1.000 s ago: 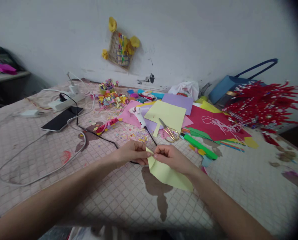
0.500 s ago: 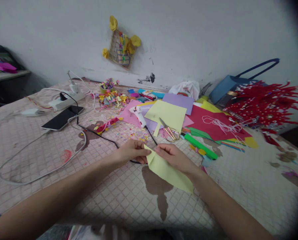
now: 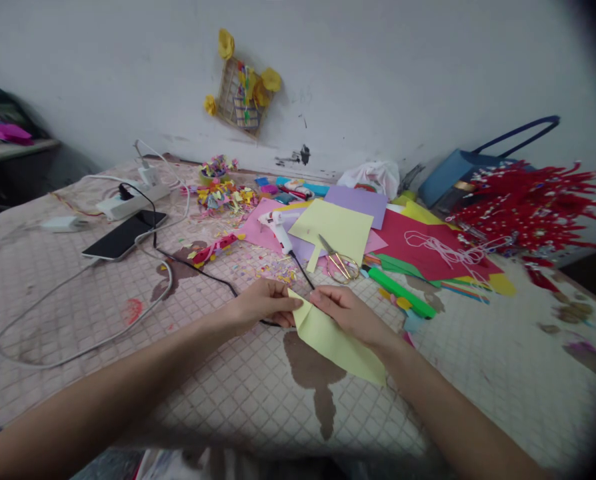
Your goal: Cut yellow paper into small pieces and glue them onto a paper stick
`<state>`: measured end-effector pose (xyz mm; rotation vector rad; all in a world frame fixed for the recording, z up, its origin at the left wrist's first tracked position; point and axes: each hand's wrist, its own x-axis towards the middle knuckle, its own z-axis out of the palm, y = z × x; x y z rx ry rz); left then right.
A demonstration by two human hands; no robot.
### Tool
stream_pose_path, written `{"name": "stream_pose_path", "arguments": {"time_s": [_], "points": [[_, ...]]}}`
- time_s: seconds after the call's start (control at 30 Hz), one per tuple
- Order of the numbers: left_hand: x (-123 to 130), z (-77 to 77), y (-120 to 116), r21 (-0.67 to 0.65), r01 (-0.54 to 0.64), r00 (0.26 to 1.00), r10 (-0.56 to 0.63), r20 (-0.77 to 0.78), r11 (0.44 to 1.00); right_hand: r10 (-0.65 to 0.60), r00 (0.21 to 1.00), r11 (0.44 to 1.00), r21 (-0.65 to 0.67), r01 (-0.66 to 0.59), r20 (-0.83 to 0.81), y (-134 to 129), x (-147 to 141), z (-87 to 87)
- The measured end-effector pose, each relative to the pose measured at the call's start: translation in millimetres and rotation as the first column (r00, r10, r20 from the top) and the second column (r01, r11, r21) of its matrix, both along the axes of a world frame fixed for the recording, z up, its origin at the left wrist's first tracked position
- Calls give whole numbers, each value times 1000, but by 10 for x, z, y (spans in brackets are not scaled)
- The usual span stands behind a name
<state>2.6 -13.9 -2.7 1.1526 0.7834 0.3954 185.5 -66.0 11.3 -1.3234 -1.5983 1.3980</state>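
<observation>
A pale yellow sheet of paper (image 3: 341,343), creased near its upper left end, is held between both hands above the table. My left hand (image 3: 268,303) pinches its left corner with thumb and fingers. On the upper edge, my right hand (image 3: 345,310) grips the paper, thumb on top; some of its fingers are hidden behind the sheet. Just beyond the hands lie gold-handled scissors (image 3: 339,260), resting partly on another pale yellow sheet (image 3: 335,223). A white glue gun (image 3: 278,233) rests to their left, its black cord running toward the hands.
Coloured paper (image 3: 418,247), a green cutter-like tool (image 3: 402,293) and white string (image 3: 453,247) lie to the right. A black-screened phone (image 3: 125,235), a power strip (image 3: 133,202) and looping cables spread leftward. Paper scraps (image 3: 223,197) and red decorations (image 3: 538,207) stand farther back.
</observation>
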Motion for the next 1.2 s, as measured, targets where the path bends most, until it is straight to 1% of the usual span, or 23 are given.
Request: {"name": "stream_pose_path", "arguments": {"time_s": [0.17,0.43,0.53,0.73,0.93,1.2], "points": [[5,0,-2,-3,0,1000,0,1,1000,17,1000,1000,0,-17,22,-7,-6,25],[1,-25,2,20,37,999,-38,9,999,57,997,995,73,-61,52,-6,-27,10],[3,-20,-2,11,36,999,-36,10,999,43,997,994,93,-49,64,3,-28,-6],[-4,3,-7,11,22,999,-22,23,1000,37,999,998,49,-38,25,4,-13,-16],[-15,35,14,-8,-13,999,13,41,1000,8,999,999,-35,-9,-32,-2,-15,-10],[-7,24,5,49,-42,999,42,-8,998,38,999,999,-35,-38,-15,-3,-23,-5]]}}
